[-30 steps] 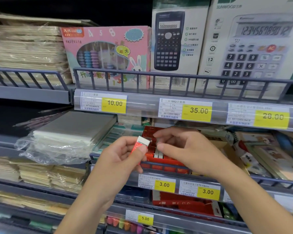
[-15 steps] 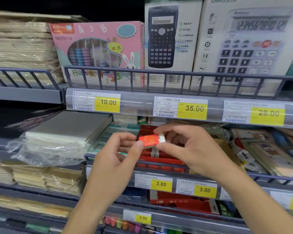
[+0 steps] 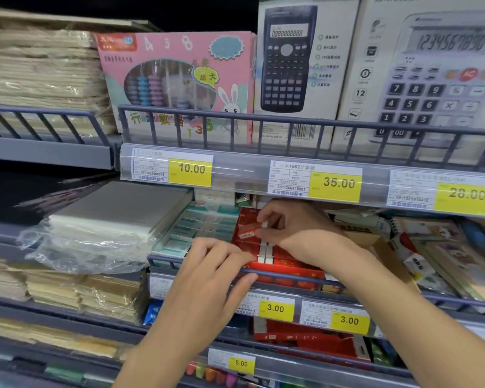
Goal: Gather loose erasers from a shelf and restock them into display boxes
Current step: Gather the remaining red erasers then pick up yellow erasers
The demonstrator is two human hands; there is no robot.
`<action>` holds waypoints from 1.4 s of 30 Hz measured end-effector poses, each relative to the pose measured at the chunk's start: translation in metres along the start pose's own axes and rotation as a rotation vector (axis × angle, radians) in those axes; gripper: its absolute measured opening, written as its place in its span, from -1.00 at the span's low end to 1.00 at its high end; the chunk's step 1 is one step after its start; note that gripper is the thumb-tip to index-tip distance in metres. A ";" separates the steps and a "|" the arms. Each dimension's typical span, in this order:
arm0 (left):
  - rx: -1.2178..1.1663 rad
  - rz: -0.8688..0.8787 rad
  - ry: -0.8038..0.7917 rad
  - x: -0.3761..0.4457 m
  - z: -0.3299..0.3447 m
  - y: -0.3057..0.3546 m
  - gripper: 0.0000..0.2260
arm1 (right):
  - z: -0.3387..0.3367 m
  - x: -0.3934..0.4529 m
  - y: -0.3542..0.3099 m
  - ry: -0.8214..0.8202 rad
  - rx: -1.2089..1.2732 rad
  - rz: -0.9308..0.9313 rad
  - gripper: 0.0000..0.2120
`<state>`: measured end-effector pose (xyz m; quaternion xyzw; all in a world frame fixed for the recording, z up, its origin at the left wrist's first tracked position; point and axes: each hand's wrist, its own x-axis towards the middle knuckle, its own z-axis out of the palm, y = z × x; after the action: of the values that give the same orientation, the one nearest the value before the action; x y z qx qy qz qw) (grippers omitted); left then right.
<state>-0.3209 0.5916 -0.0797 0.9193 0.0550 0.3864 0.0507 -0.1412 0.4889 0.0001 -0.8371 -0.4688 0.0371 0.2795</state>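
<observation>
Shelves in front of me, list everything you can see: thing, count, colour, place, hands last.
Abacus box: one, pink, top shelf.
Calculator boxes: two, white, top shelf right.
Paper stacks: several, tan, left shelves.
Plastic-wrapped pack: one, grey, middle shelf left.
Teal erasers: rows, count unclear, left of red box.
Red display box: one, middle shelf centre.
Eraser: one, red sleeve, pinched over the box.
Price tags: six readable, yellow, shelf rails.
Left hand: on the box's front edge.
Right hand: pinching the eraser.
</observation>
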 end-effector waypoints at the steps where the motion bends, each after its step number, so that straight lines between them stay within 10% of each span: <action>1: 0.000 0.004 0.006 0.000 0.000 0.000 -0.68 | 0.001 0.001 -0.002 0.000 -0.021 -0.017 -0.87; 13: -0.041 -0.004 -0.049 -0.001 -0.007 0.002 -0.73 | 0.004 -0.006 -0.012 -0.008 -0.157 -0.044 -0.81; 23: -0.837 -0.480 0.122 -0.053 -0.025 0.011 -0.83 | 0.030 -0.127 -0.013 0.264 0.547 -0.112 -0.84; 29: -1.117 -0.800 -0.257 -0.141 0.034 0.021 -0.89 | 0.105 -0.228 0.031 0.208 0.768 0.313 -0.83; 42: -0.860 -1.270 -1.105 -0.337 0.136 0.089 -0.88 | 0.246 -0.506 0.147 0.142 0.855 1.241 -0.90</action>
<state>-0.4524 0.4496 -0.3993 0.6728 0.3662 -0.2164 0.6053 -0.3911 0.1284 -0.3823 -0.7666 0.1627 0.3119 0.5372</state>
